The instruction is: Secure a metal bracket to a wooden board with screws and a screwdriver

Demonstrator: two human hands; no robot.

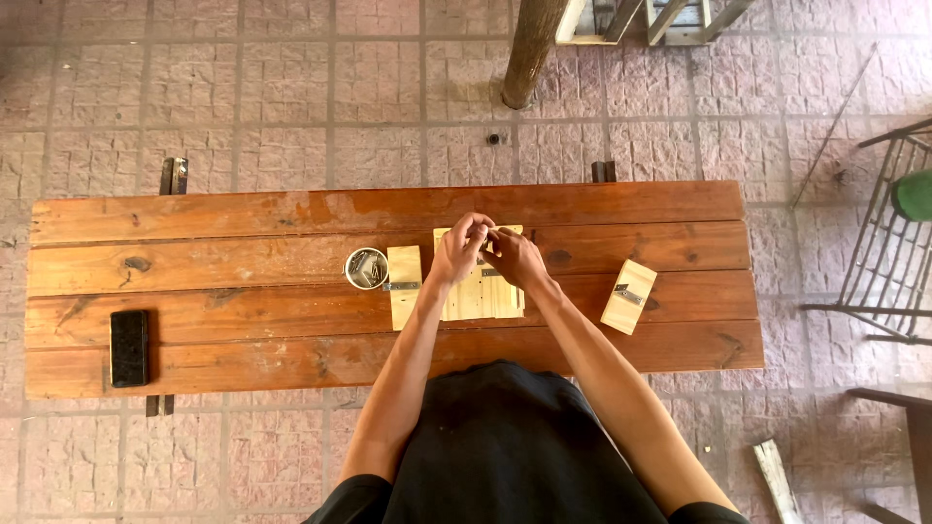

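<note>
My left hand (460, 246) and my right hand (515, 256) meet over a stack of pale wooden pieces (478, 291) at the middle of a brown plank table (243, 281). Both hands pinch something small between the fingertips; it is too small to tell what. Left of the stack lies a pale wooden block with a metal hinge (404, 285), and beside that a small round tin (366, 268) with metal parts inside. Another pale block with a hinge (628, 296) lies to the right of my right arm.
A black phone (129, 347) lies near the table's left front edge. A wooden post (529, 53) stands on the paved floor behind the table. A metal chair frame (888, 243) is at the right, and a scrap of wood (777, 480) lies on the floor.
</note>
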